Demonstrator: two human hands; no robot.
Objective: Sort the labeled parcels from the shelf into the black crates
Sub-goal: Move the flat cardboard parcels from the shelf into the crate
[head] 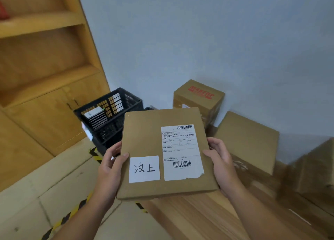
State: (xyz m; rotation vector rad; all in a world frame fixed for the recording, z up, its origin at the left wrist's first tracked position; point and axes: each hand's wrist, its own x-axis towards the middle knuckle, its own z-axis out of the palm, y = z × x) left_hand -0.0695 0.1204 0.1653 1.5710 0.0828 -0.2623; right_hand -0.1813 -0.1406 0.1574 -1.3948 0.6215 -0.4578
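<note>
Parcel [144,136] held flat, both our grips closed on it: left hand [110,165] on left edge, right hand [222,162] on right; black crate [115,124] lies ahead-left, nearer left hand.

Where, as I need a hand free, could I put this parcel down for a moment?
The bare wooden surface under the parcel, left of the cardboard boxes, is free. So is the tiled floor between the cabinet and the striped tape. Along the wall boxes crowd; the black crate already holds flat items.
</note>
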